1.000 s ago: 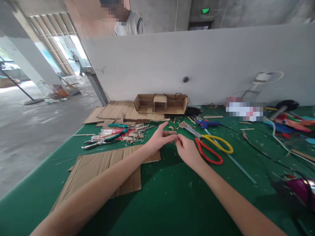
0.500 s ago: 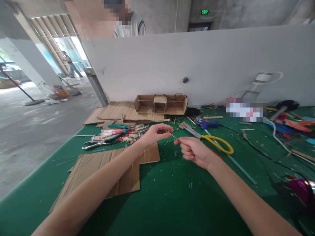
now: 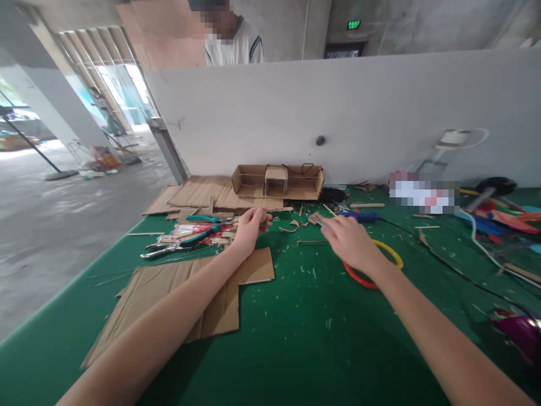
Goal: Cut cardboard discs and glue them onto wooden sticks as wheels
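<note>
Pliers (image 3: 181, 239) lie far left by flat cardboard (image 3: 186, 293). My left hand (image 3: 249, 225) is curled loosely, maybe pinching a scrap, can't tell. My right hand (image 3: 350, 239) lies open-fingered over the scissors (image 3: 380, 262), covering their blades on the green surface (image 3: 296, 338).

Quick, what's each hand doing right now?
Left hand: curled shut; whether it holds anything cannot be told.
Right hand: open, reaching over the scissors.

Red-and-yellow scissors (image 3: 382, 265), green table (image 3: 296, 338)
</note>
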